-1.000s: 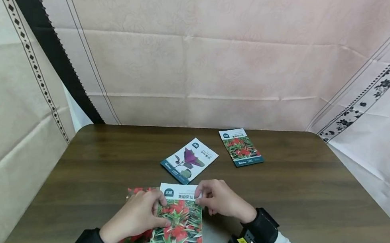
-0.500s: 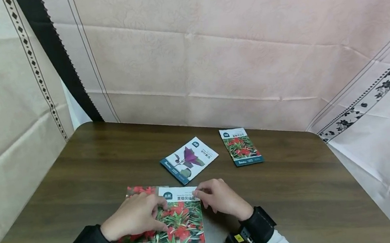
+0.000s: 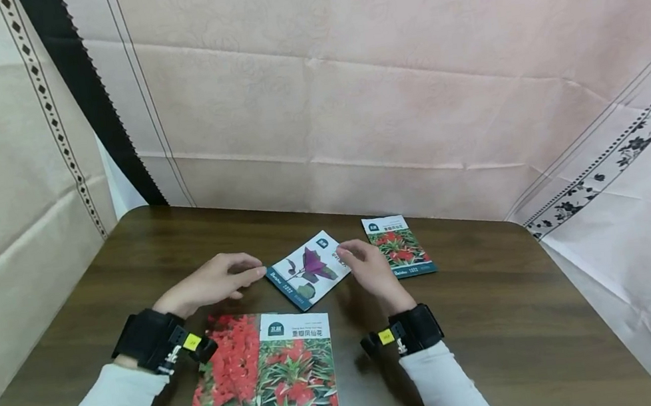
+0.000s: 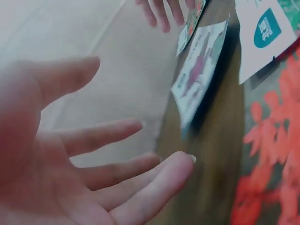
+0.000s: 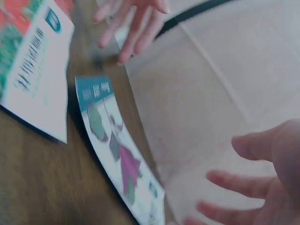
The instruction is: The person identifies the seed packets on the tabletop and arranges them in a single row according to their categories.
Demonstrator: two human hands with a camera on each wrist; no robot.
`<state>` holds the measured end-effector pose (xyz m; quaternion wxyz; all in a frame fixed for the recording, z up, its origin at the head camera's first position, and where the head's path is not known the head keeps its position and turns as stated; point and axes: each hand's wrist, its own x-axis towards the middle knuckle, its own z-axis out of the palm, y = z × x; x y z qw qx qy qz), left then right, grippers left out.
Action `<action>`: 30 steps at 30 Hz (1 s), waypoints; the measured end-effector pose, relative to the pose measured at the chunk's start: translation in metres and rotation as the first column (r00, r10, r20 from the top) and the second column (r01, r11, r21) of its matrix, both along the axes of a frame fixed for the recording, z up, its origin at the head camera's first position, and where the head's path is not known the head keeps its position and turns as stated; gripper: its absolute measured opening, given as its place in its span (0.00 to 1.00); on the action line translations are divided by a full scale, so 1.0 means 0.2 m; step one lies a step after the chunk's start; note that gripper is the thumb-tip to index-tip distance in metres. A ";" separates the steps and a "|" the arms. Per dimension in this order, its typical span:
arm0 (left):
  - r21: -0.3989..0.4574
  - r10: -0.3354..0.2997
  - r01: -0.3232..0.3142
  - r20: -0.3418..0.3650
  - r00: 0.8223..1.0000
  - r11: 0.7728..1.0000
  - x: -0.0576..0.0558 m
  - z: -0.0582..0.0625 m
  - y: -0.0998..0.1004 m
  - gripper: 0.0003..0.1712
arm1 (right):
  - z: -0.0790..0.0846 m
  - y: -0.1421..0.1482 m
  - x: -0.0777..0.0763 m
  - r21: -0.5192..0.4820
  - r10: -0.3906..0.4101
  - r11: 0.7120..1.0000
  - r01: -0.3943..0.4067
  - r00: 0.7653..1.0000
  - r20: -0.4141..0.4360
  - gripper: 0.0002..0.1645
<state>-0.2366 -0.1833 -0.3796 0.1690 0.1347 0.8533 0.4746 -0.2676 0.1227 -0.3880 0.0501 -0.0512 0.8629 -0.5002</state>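
A white seed packet (image 3: pixel 311 273) with a purple flower picture lies slantwise on the table between the two hands. My left hand (image 3: pixel 211 285) is beside its blue lower end, fingertips right at the corner. At the packet's upper right end is my right hand (image 3: pixel 371 271), its fingers overlapping the printed edge in the head view. Both wrist views show the fingers spread and relaxed, with nothing gripped: the left hand (image 4: pixel 108 164) and the right hand (image 5: pixel 262 178). Nearer the front, a packet with red and green flowers (image 3: pixel 297 374) partly covers a packet with dense red blooms (image 3: pixel 231 361).
A smaller-looking red-flower packet (image 3: pixel 399 245) lies near the far edge of the brown wooden table (image 3: pixel 507 316), just beyond the right hand. Pale cloth (image 3: pixel 313 97) hangs behind the table and on both sides.
The hands have let go of the front red-and-green flower packet, now lying square beside the red-bloom one. Both hands have moved away from me to the purple-flower packet.
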 end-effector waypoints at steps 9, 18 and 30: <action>0.204 -0.068 0.046 0.101 0.993 0.978 -0.05 -0.12 0.05 0.30 | -0.13 0.01 -0.14 0.001 -0.154 0.988 0.154 0.985 0.084 0.22; 0.228 0.011 -0.033 0.098 0.995 0.973 -0.03 -0.12 0.10 0.33 | -0.14 0.01 -0.18 -0.412 -0.202 0.873 0.261 0.962 0.182 0.22; 0.274 0.201 -0.170 -0.090 0.975 0.947 0.05 -0.03 0.20 0.24 | -0.09 0.04 -0.18 -0.554 -0.255 0.773 0.309 0.951 0.176 0.17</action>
